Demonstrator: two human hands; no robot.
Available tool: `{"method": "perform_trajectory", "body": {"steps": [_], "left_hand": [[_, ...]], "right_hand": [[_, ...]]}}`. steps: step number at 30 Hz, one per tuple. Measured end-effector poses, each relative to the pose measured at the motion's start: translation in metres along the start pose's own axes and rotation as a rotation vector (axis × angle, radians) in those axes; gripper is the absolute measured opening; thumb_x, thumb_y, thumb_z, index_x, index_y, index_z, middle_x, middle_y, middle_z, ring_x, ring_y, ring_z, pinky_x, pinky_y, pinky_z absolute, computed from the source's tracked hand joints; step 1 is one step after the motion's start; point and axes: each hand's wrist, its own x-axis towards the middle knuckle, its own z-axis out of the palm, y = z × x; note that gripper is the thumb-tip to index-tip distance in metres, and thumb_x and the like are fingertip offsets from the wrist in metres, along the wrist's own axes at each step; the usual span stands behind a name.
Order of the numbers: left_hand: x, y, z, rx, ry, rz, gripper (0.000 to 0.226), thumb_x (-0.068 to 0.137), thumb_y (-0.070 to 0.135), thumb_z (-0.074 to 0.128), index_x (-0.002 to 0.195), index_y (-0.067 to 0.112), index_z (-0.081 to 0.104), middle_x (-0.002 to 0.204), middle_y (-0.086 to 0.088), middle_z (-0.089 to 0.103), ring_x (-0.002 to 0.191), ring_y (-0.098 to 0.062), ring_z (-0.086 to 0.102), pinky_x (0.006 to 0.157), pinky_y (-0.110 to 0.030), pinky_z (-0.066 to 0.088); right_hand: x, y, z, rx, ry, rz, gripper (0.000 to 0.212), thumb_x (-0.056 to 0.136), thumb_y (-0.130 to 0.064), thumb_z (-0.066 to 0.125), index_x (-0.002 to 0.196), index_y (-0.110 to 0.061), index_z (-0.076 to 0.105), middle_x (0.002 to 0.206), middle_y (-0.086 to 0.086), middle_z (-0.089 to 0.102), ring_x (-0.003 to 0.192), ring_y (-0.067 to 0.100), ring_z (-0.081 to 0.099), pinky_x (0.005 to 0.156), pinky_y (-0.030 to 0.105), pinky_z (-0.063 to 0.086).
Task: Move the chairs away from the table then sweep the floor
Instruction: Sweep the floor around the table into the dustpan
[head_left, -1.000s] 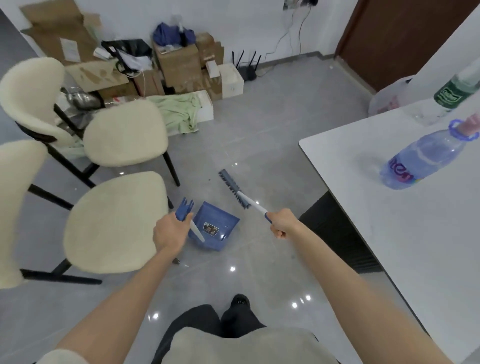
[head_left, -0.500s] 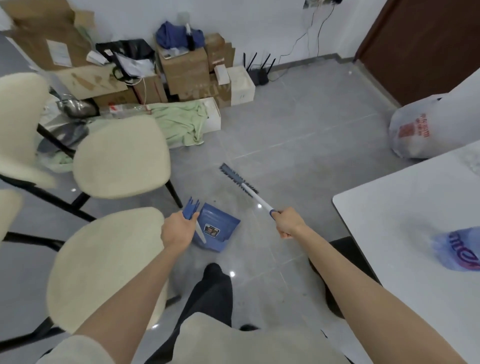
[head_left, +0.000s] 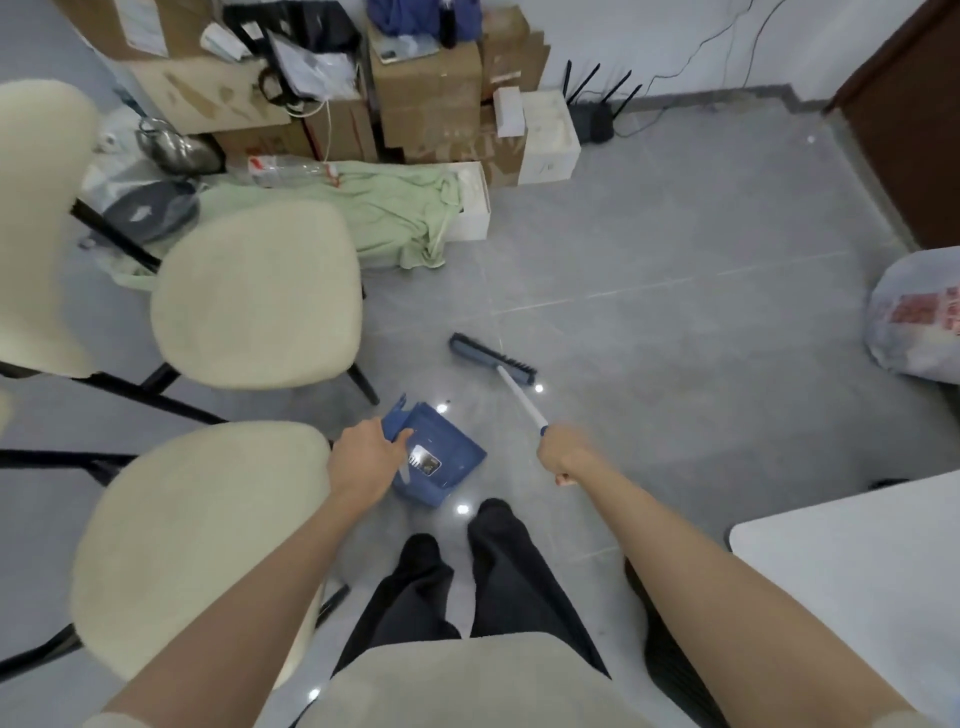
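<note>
Reads as a light kit: thin plastic broom (head_left: 506, 384) with a stiff white handle (head_left: 521, 405) and soft bristle head (head_left: 492, 367), plus a hard plastic dustpan (head_left: 447, 470). No weight concern. Smooth shaft, probably a bit slippery, so best taken high up for leverage, never near the bristles. Pan best held by its short handle, lip kept flat to the floor (head_left: 675, 364).

Right hand (head_left: 563, 457) wrapped round the top end of the broom handle, fingers (head_left: 566, 475) curled tight on it. Bristle head down at the floor ahead and slightly left, well apart from the hand, shaft slanting between.

Left hand (head_left: 366, 460) gripping the dustpan at its rear edge, fingers (head_left: 400, 435) curled over the rim, white handle stub poking out under the palm. Pan low, just ahead of the feet, between both hands. Floor contact at the lip: cannot tell.

Cream chairs (head_left: 260, 296) parked left, well apart from the bench (head_left: 857, 571) at lower right. Looks like the sweeping stage, with the chair-moving step judged done.
</note>
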Motion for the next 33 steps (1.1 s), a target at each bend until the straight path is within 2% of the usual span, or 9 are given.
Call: {"method": "perform_trajectory", "body": {"steps": [2,5,9,12,16,19,24,29,33], "left_hand": [[0.004,0.005,0.002,0.024,0.001,-0.007,0.036,0.092,0.04,0.054,0.087,0.005,0.063,0.093,-0.015,0.069,0.085,-0.032,0.063,0.066,-0.031,0.043],[0.004,0.011,0.007,0.039,-0.004,-0.02,0.036,0.092,0.041,0.053,0.086,0.007,0.063,0.092,-0.014,0.07,0.086,-0.032,0.065,0.069,-0.032,0.047],[0.001,0.013,0.01,0.064,0.002,-0.044,0.035,0.092,0.041,0.052,0.085,0.008,0.063,0.091,-0.013,0.07,0.083,-0.031,0.064,0.065,-0.029,0.042],[0.0,0.011,0.009,0.068,0.007,-0.052,0.035,0.092,0.04,0.053,0.087,0.007,0.064,0.092,-0.015,0.07,0.085,-0.033,0.064,0.066,-0.03,0.043],[0.001,0.01,0.004,0.101,0.011,-0.055,0.037,0.091,0.042,0.054,0.096,0.006,0.065,0.098,-0.017,0.069,0.093,-0.037,0.064,0.075,-0.036,0.049],[-0.002,0.011,0.0,0.095,0.002,-0.035,0.037,0.091,0.04,0.054,0.099,0.006,0.065,0.1,-0.019,0.068,0.095,-0.037,0.063,0.075,-0.036,0.048],[-0.006,0.008,-0.004,0.077,-0.032,-0.015,0.044,0.088,0.047,0.056,0.097,0.006,0.068,0.098,-0.018,0.07,0.093,-0.037,0.064,0.071,-0.034,0.048],[-0.01,0.0,-0.004,0.148,-0.053,0.023,0.047,0.085,0.055,0.055,0.087,0.01,0.067,0.09,-0.013,0.07,0.086,-0.033,0.065,0.064,-0.03,0.045],[-0.011,-0.008,0.002,0.179,-0.036,0.029,0.044,0.087,0.052,0.053,0.091,0.011,0.067,0.093,-0.013,0.07,0.086,-0.033,0.065,0.066,-0.031,0.046]], "right_hand": [[0.01,-0.006,-0.012,-0.065,-0.019,-0.03,0.031,0.095,0.001,0.035,0.115,0.009,0.058,0.061,0.011,0.046,0.047,0.018,0.044,0.021,0.012,0.028],[0.02,-0.007,-0.017,-0.144,-0.03,-0.034,0.027,0.098,-0.002,0.036,0.08,0.005,0.056,0.07,0.014,0.053,0.046,0.017,0.039,0.031,0.02,0.037],[0.022,-0.002,-0.022,-0.212,-0.079,-0.007,0.022,0.097,-0.002,0.039,0.104,0.004,0.06,0.065,0.009,0.048,0.049,0.015,0.039,0.036,0.022,0.033],[0.012,-0.004,-0.032,-0.302,-0.148,0.005,0.025,0.092,0.001,0.041,0.069,0.0,0.053,0.037,0.009,0.048,0.045,0.017,0.042,0.041,0.022,0.035],[0.001,-0.003,-0.051,-0.278,-0.244,0.013,0.02,0.088,-0.002,0.038,0.072,-0.003,0.05,0.054,0.009,0.046,0.036,0.015,0.037,0.039,0.022,0.03],[-0.015,0.001,-0.065,-0.142,-0.242,0.037,0.029,0.088,-0.001,0.033,0.061,-0.011,0.036,0.041,0.006,0.037,0.019,0.01,0.024,0.034,0.006,0.02],[-0.021,0.004,-0.06,-0.077,-0.152,0.007,0.029,0.095,-0.001,0.031,0.069,-0.001,0.044,0.045,0.009,0.04,0.017,0.012,0.029,0.033,0.007,0.024],[-0.012,0.015,-0.026,-0.093,-0.009,-0.016,0.023,0.097,-0.008,0.037,0.082,0.002,0.052,0.033,0.009,0.048,0.041,0.02,0.045,0.041,0.024,0.036],[-0.006,0.029,0.008,-0.072,0.003,-0.007,0.022,0.099,-0.009,0.038,0.1,0.001,0.057,0.054,0.009,0.047,0.043,0.017,0.045,0.039,0.024,0.036]]}}
